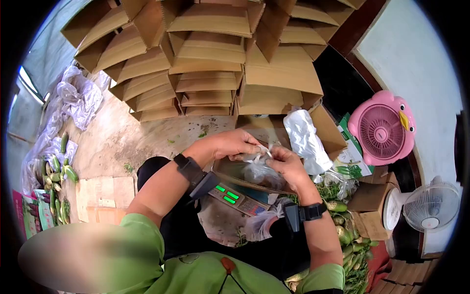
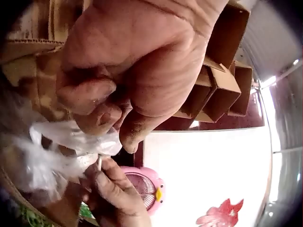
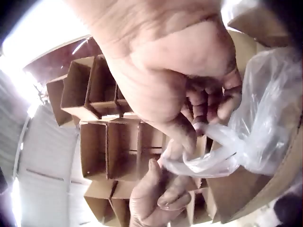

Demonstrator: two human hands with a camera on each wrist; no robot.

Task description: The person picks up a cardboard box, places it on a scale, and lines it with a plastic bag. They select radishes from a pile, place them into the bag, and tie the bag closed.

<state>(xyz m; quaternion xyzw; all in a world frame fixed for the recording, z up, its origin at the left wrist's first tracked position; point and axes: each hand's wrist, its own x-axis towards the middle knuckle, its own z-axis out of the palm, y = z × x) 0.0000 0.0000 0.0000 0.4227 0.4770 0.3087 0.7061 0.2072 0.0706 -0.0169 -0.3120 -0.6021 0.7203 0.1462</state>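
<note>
1. At the far left, crumpled plastic sheeting point(image 1: 78, 93) lies along the floor, with long green vegetables point(image 1: 70, 172) piled just below it.
2. Next comes a flat piece of cardboard point(image 1: 105, 196) on the floor, near my left elbow.
3. My left hand point(image 1: 235, 143) has its fingers curled in, thumb and fingertips close together, pinching the gathered top of a plastic bag point(image 1: 264, 174).
4. The bag is between my hands, its body hanging below them at the open carton point(image 1: 226, 169); I can't tell whether it rests on anything there. It is thin, see-through and whitish, full of creases that catch the light. Its neck is drawn into narrow, twisted strands, with a loop showing near my fingers, and below that it puffs out, loose and rounded. What it holds, if anything, I can't make out.
5. Below the carton, nearer my body, is a scale point(image 1: 241, 202) with green-lit displays, while brown cartons point(image 1: 208, 63) stand stacked beyond my hands, open ends towards me.
6. My right hand point(image 1: 290, 167) is likewise closed in, thumb against bent fingers, gripping another strand of the bag's neck.
7. Further right are a shiny silver bag point(image 1: 306, 139), heaped green produce point(image 1: 347, 237), a pink fan point(image 1: 382, 128) and a white fan point(image 1: 431, 208).
</note>
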